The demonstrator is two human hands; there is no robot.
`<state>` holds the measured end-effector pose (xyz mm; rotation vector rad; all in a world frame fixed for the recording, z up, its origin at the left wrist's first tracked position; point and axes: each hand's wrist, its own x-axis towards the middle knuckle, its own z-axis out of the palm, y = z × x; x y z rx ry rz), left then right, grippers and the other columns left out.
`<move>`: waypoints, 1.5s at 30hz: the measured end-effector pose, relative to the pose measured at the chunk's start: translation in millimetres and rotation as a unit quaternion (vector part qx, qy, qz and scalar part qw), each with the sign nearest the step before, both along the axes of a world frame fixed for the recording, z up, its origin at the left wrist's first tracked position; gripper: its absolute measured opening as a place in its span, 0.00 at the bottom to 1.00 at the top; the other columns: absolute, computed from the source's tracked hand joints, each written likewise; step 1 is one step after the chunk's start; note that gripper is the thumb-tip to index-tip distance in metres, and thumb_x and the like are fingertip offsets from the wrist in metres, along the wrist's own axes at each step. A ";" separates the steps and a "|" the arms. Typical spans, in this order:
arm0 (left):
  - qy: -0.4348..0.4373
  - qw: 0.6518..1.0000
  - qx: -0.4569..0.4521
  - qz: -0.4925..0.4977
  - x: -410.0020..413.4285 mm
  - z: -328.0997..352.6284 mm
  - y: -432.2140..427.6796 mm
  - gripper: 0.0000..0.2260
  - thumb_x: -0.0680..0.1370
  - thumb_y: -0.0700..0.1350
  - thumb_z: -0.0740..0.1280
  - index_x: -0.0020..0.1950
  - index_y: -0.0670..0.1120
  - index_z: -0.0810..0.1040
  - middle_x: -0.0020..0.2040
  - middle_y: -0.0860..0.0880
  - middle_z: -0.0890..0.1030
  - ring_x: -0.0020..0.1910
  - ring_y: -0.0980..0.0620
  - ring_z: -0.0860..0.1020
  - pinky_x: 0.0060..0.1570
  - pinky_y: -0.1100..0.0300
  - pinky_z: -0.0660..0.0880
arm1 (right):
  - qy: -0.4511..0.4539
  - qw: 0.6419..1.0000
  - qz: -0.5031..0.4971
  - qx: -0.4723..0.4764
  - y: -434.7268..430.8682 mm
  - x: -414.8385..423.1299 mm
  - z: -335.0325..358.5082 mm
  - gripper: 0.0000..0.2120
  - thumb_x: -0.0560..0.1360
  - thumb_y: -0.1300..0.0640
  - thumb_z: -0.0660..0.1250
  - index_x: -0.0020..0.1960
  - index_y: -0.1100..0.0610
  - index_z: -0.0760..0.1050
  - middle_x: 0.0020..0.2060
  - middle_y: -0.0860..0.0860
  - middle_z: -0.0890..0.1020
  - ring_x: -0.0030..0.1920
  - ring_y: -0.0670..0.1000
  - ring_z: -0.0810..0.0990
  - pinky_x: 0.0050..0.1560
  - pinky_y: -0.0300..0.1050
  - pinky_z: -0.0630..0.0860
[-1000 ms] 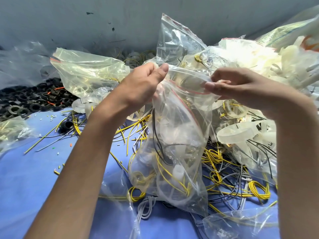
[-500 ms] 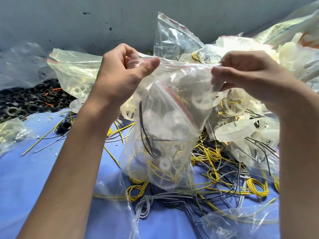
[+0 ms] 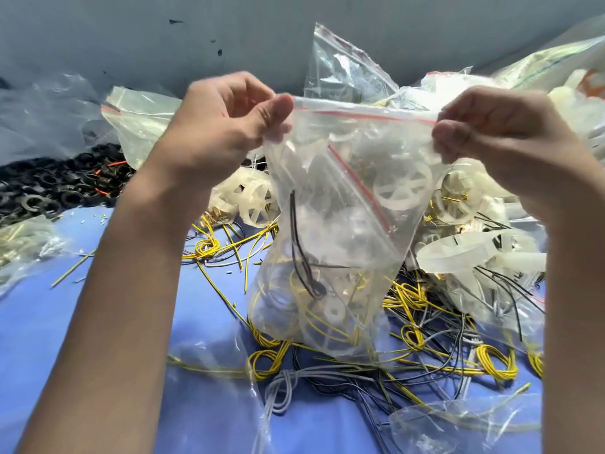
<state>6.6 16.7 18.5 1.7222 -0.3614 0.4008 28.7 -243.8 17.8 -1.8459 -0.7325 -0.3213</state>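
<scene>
Bright, even daylight; soft shadows, plastic glare, slight motion blur.

The left forearm (image 3: pixel 124 290) and right forearm (image 3: pixel 582 306) reach up from below; the left grip (image 3: pixel 226 126) and right grip (image 3: pixel 501 136) sit level, well apart, each thumb pinched against curled fingers.

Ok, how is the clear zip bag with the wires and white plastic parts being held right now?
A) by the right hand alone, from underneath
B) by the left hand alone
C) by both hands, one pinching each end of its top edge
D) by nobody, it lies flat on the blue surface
C: the left hand and the right hand each pinch one end of the bag along its red-striped top edge.
</scene>
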 end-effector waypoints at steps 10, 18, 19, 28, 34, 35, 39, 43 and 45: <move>0.003 1.000 0.021 0.013 0.9 -1.1 12.4 0.06 0.73 0.38 0.70 0.42 0.48 0.75 0.34 0.52 0.81 0.32 0.59 0.77 0.36 0.70 0.72 | 0.023 0.999 0.014 0.028 -0.1 1.9 -2.0 0.08 0.69 0.60 0.68 0.48 0.55 0.75 0.31 0.45 0.82 0.32 0.43 0.77 0.40 0.36 0.76; 0.080 0.997 0.008 0.022 7.6 -11.1 20.7 0.05 0.75 0.38 0.68 0.46 0.47 0.74 0.34 0.50 0.81 0.33 0.61 0.81 0.36 0.71 0.76 | 0.064 0.998 0.006 0.027 -5.5 4.2 -5.5 0.10 0.67 0.58 0.70 0.49 0.56 0.78 0.35 0.48 0.85 0.36 0.45 0.80 0.42 0.34 0.77; 0.077 0.997 0.009 0.022 7.4 -10.3 21.5 0.06 0.75 0.38 0.68 0.46 0.47 0.74 0.32 0.51 0.81 0.33 0.60 0.81 0.37 0.70 0.77 | 0.072 0.997 0.005 0.028 -5.5 4.4 -5.8 0.11 0.67 0.57 0.71 0.49 0.55 0.78 0.35 0.48 0.85 0.36 0.45 0.80 0.43 0.34 0.77; 0.008 0.998 0.048 0.048 6.3 -9.7 19.1 0.12 0.75 0.34 0.69 0.44 0.50 0.71 0.28 0.56 0.81 0.32 0.60 0.80 0.39 0.64 0.75 | 0.141 0.990 0.019 -0.017 -5.5 4.2 -11.4 0.09 0.67 0.51 0.67 0.43 0.56 0.79 0.34 0.48 0.83 0.36 0.45 0.79 0.43 0.35 0.78; -0.030 0.997 0.032 0.064 8.3 -10.3 16.1 0.16 0.73 0.31 0.70 0.40 0.49 0.68 0.27 0.58 0.79 0.30 0.60 0.79 0.34 0.68 0.74 | 0.151 0.986 0.030 -0.058 -8.4 3.5 -10.9 0.11 0.67 0.50 0.67 0.42 0.56 0.80 0.36 0.49 0.84 0.37 0.46 0.80 0.45 0.37 0.79; -0.030 0.997 0.026 0.061 8.9 -10.7 15.9 0.15 0.73 0.31 0.70 0.40 0.48 0.68 0.27 0.58 0.79 0.30 0.60 0.79 0.35 0.67 0.75 | 0.151 0.986 0.031 -0.067 -8.4 3.2 -11.0 0.11 0.67 0.50 0.67 0.42 0.56 0.80 0.35 0.48 0.84 0.37 0.46 0.80 0.45 0.37 0.79; 0.016 0.999 -0.008 0.035 10.5 -12.6 16.9 0.08 0.74 0.38 0.70 0.43 0.48 0.72 0.30 0.55 0.82 0.32 0.59 0.80 0.36 0.69 0.73 | 0.139 0.988 0.016 -0.071 -6.7 3.6 -10.9 0.09 0.69 0.52 0.65 0.40 0.58 0.77 0.31 0.44 0.81 0.35 0.42 0.77 0.42 0.33 0.77; 0.079 0.995 -0.047 0.030 12.7 -16.3 16.3 0.05 0.75 0.40 0.68 0.43 0.48 0.74 0.38 0.51 0.80 0.35 0.61 0.81 0.35 0.72 0.73 | 0.119 0.991 -0.010 -0.060 -4.3 6.5 -11.4 0.08 0.69 0.52 0.64 0.40 0.57 0.75 0.29 0.43 0.80 0.33 0.41 0.76 0.41 0.32 0.75; 0.089 0.994 -0.049 0.030 13.2 -17.5 15.3 0.05 0.76 0.39 0.68 0.44 0.47 0.74 0.39 0.50 0.79 0.35 0.61 0.81 0.34 0.73 0.73 | 0.119 0.991 -0.011 -0.061 -4.1 7.2 -11.9 0.07 0.70 0.52 0.64 0.41 0.56 0.76 0.30 0.43 0.81 0.34 0.41 0.77 0.41 0.33 0.76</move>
